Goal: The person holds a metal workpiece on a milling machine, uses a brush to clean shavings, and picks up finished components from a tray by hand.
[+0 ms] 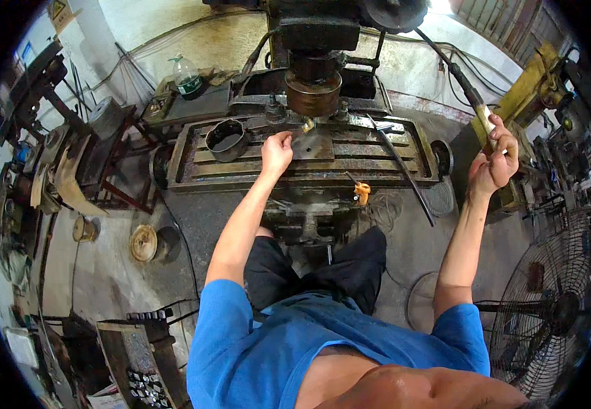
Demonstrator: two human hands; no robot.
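Note:
My right hand [493,160] is raised at the right, fingers closed round the pale lower end of a long dark lever [467,88] that slants down from the machine head. My left hand [277,153] is closed in a pinch above the slotted machine table [241,170]; whatever it holds is too small to make out. Just beyond its fingertips is a small yellowish piece [308,125], beneath the round brownish spindle part [314,94]. Below that lies a flat metal plate [314,146] with a small hole. A dark pot of black liquid [227,140] stands left of my left hand.
A long dark bar [404,167] lies across the table's right side and overhangs its front edge. An orange tool [361,192] is at the front edge. A large fan [558,310] stands at right. A plastic bottle [186,76] is at back left.

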